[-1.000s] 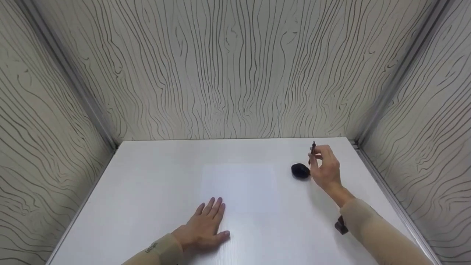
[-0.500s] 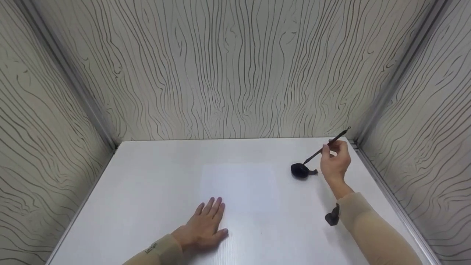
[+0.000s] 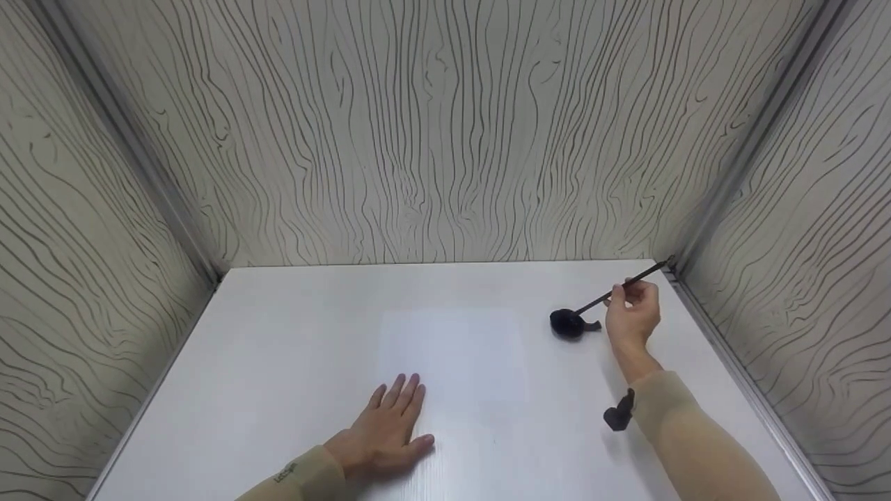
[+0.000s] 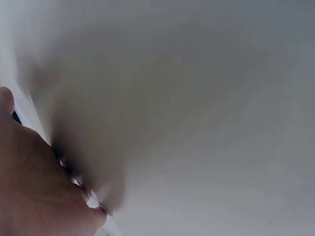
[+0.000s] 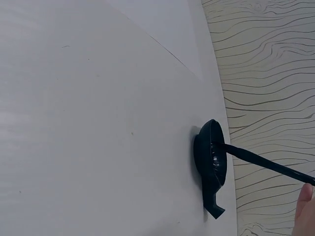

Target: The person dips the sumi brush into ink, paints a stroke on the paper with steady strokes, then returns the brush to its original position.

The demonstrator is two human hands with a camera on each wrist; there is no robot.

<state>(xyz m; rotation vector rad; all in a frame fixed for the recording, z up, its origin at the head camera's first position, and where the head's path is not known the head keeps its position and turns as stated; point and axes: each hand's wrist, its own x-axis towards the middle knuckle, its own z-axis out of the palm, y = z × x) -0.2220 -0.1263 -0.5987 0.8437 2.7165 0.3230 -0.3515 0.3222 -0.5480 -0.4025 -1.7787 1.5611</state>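
Observation:
My right hand [image 3: 632, 316] pinches a slim dark calligraphy brush [image 3: 642, 274] with a small loop at its far end. The brush slants down to the left, its tip inside a small black dish [image 3: 568, 325] with a short curved handle. Seen from the right wrist, that dish [image 5: 210, 155] has a shiny hollow where the brush [image 5: 266, 163] goes in; only a fingertip and part of the right hand [image 5: 306, 209] show. Flat on the table, my left hand [image 3: 390, 424] has its fingers spread, fingertips at the lower left of a white paper sheet [image 3: 452, 355].
The white table [image 3: 278, 348] is enclosed by wood-patterned panels [image 3: 431, 139] at the back and both sides. A black wrist camera [image 3: 618, 415] juts from my right sleeve. The dish stands right of the paper, towards the back right corner.
My right hand has moved right, uncovering the dish's handle, and the brush has swung from upright to slanting with its tip into the dish. The left hand has stayed put.

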